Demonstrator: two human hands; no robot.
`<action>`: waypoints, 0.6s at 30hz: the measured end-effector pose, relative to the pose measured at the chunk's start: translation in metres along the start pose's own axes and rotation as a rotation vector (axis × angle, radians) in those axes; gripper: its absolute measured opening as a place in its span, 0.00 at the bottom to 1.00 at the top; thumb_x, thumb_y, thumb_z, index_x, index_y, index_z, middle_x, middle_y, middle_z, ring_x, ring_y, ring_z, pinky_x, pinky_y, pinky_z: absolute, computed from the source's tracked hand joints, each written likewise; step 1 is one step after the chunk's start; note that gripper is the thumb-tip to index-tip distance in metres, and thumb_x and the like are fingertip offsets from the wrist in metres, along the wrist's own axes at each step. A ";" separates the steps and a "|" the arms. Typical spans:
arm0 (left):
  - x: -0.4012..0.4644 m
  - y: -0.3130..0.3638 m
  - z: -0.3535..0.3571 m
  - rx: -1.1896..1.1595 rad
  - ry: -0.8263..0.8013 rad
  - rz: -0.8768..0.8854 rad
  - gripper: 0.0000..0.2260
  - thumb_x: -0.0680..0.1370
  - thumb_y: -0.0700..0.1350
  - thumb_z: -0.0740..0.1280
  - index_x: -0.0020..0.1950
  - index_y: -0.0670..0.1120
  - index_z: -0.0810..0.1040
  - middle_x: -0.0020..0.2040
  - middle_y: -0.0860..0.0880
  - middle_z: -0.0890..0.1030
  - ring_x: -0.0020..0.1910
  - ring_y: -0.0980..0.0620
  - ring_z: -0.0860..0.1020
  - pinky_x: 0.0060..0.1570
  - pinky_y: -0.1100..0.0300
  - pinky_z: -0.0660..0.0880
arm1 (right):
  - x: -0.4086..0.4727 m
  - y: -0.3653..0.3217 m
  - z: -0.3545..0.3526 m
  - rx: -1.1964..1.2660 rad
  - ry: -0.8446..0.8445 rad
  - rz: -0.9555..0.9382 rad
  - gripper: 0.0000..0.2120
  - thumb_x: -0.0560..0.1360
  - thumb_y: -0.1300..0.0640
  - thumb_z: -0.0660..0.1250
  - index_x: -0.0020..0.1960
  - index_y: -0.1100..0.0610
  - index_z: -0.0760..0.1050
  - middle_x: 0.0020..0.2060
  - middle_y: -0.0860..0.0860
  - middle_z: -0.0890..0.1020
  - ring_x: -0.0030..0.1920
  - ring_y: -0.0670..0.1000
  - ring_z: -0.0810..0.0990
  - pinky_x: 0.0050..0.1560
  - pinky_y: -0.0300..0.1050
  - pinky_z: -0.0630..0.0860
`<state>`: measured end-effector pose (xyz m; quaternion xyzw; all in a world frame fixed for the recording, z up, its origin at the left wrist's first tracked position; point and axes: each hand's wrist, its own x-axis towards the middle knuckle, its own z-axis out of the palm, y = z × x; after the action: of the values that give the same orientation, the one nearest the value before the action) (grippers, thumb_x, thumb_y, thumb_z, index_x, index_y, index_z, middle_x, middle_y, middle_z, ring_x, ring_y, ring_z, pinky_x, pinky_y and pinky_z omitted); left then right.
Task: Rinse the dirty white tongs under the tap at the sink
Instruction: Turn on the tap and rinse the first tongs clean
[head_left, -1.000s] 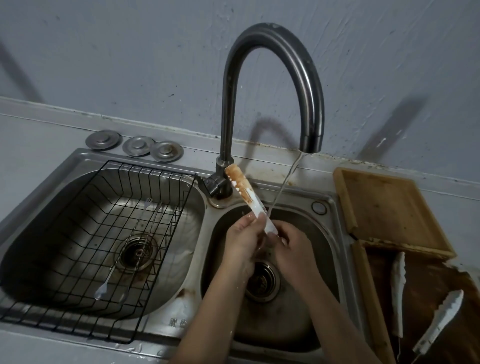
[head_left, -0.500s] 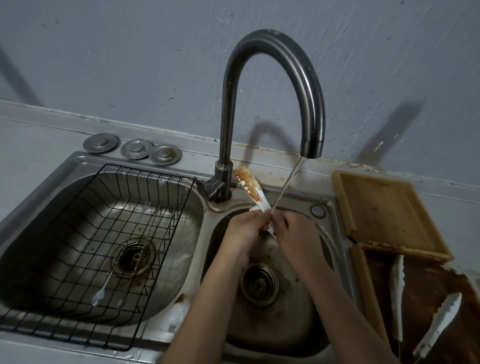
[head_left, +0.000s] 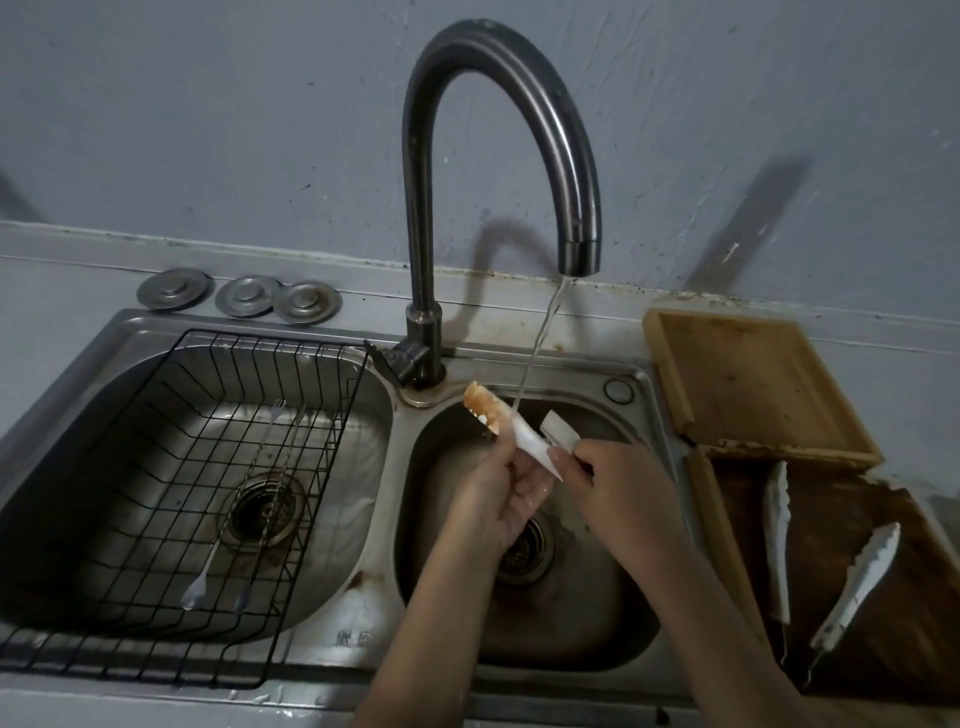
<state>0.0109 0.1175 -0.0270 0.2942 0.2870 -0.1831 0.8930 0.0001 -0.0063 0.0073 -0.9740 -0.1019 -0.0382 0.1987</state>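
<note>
The white tongs (head_left: 519, 434) are held over the right sink basin (head_left: 623, 613), their two arms spread apart. One arm tip (head_left: 480, 402) is smeared orange-brown; the other arm (head_left: 558, 431) looks white. My left hand (head_left: 498, 499) grips the stained arm low down. My right hand (head_left: 618, 488) holds the tongs at the joined end. A thin stream of water (head_left: 537, 343) falls from the curved dark tap (head_left: 498, 130) between the two arms.
The left basin (head_left: 363, 499) holds a black wire rack (head_left: 218, 467) with two small forks. Three metal plugs (head_left: 239, 296) lie behind it. A wooden board (head_left: 753, 384) and a dark tray (head_left: 831, 561) with two more white tongs (head_left: 857, 587) sit to the right.
The tongs have come lower and opened, so a second arm now shows beside the water stream. My hands have shifted slightly apart over the drain.
</note>
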 end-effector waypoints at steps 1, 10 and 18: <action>0.000 0.001 0.000 0.017 0.003 -0.016 0.20 0.78 0.56 0.59 0.49 0.39 0.78 0.31 0.43 0.85 0.31 0.50 0.84 0.40 0.56 0.81 | -0.001 0.004 -0.002 -0.006 -0.011 -0.011 0.19 0.76 0.44 0.59 0.28 0.48 0.65 0.21 0.47 0.69 0.23 0.44 0.69 0.25 0.37 0.60; 0.002 -0.002 0.004 0.347 -0.001 0.073 0.17 0.76 0.53 0.65 0.46 0.38 0.78 0.28 0.47 0.83 0.27 0.54 0.82 0.29 0.62 0.79 | 0.003 0.017 -0.002 0.050 -0.036 -0.019 0.19 0.76 0.44 0.60 0.30 0.53 0.71 0.22 0.48 0.71 0.23 0.45 0.69 0.27 0.44 0.68; 0.008 -0.003 -0.006 0.674 0.143 0.079 0.25 0.79 0.61 0.53 0.41 0.44 0.80 0.30 0.50 0.85 0.24 0.58 0.80 0.24 0.67 0.71 | -0.002 0.021 -0.004 0.046 -0.108 -0.035 0.18 0.75 0.44 0.62 0.28 0.50 0.69 0.22 0.49 0.71 0.23 0.45 0.69 0.26 0.37 0.65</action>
<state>0.0132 0.1177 -0.0377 0.5955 0.2608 -0.2119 0.7297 0.0021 -0.0276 0.0030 -0.9679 -0.1302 0.0133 0.2146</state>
